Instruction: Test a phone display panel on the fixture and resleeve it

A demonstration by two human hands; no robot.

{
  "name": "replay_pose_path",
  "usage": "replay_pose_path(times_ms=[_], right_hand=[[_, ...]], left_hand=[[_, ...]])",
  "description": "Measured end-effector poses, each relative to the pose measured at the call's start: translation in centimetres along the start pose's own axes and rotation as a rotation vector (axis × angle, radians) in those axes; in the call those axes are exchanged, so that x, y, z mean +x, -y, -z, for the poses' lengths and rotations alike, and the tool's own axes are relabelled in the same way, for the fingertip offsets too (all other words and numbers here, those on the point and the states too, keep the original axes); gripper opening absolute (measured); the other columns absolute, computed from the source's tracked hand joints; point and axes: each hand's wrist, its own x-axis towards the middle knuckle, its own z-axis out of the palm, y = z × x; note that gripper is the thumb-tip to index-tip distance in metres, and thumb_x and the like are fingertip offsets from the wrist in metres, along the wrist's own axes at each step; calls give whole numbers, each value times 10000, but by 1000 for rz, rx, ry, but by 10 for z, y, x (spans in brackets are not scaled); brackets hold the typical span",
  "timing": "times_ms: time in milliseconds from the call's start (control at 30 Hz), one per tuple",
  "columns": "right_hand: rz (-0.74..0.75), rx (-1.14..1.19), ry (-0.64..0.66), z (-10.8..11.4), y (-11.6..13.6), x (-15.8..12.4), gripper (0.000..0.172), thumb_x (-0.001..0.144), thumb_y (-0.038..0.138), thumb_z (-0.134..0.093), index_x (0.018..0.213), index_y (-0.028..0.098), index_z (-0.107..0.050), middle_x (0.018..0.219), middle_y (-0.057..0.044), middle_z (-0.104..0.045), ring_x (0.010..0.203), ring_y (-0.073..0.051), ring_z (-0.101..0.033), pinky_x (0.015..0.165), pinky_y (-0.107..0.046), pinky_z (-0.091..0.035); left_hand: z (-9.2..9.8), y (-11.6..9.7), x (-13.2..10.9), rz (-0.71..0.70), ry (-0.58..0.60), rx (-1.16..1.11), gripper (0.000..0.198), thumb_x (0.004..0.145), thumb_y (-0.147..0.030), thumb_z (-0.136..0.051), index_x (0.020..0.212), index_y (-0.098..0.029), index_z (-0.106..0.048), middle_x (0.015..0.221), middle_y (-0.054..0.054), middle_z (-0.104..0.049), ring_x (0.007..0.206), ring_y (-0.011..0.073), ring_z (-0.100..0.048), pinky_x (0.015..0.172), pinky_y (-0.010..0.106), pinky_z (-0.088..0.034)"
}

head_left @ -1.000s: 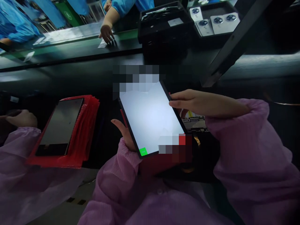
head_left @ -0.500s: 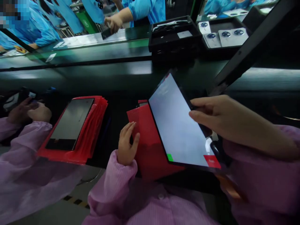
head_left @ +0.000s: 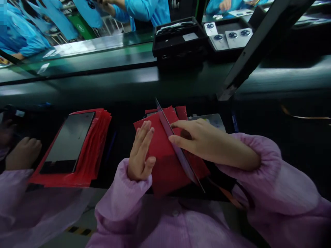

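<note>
A thin display panel [head_left: 181, 155] stands tilted nearly on edge, its face dim and purplish. My right hand [head_left: 196, 139] grips it by its right side between thumb and fingers. Beneath it lie red sheets [head_left: 164, 168], with part of another panel peeking out at their far edge. To the left of the panel, my left hand [head_left: 141, 151] is raised over the sheets' left edge, fingers straight and thumb apart, holding nothing. Whether it touches the sheets I cannot tell.
Left of me, red sheets [head_left: 95, 162] are stacked under another panel [head_left: 69, 141], beside a co-worker's hand [head_left: 23, 153]. A clear plastic case [head_left: 216, 120] and blue pen [head_left: 234, 122] lie right. Beyond are black trays [head_left: 178, 38] and a slanted metal post [head_left: 245, 55].
My right hand has moved left and turned the panel from facing me, lit white, to nearly edge-on and dim. My left hand's fingers have straightened. The view has shifted slightly.
</note>
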Motion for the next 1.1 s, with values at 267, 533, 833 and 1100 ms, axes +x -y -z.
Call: replay_pose_path(times_ms=[267,533,833,1100], right_hand=[[63,120,-46,15,-19,-10,722,741,730,-154,1221,299,-478,1012,82,-573,622,213,-300,617,50,-170],[-39,-241,-56,-17,-127,20,526,827,504,-145,1210,388,-487,1322,132,-382,1245,48,-315,1230,-248,-285],[130,-613,-49,-34,-143,21,564,829,469,-49,1200,425,-471,1395,185,-245,1225,24,-300,1155,-275,-386],[453,-1043,-464,-38,-136,18,360,817,382,-300,1063,388,-563,1288,222,-374,1105,92,-325,946,-91,-320]], left_hand=[[-25,9,34,-197,-103,-59,662,969,-534,-143,1348,-119,-494,1273,158,-527,1272,318,-428,1080,574,-252],[-40,13,28,-189,-308,-93,635,971,-513,-145,1280,-155,-569,1213,123,-572,1220,300,-483,1060,546,-304],[-39,14,26,-181,-244,-107,659,969,-539,-116,1368,-171,-490,1305,112,-512,1291,287,-414,1102,525,-264],[-28,9,32,-170,-50,-201,732,953,-582,-79,1417,-124,-412,1380,159,-428,1351,303,-323,1138,530,-160]])
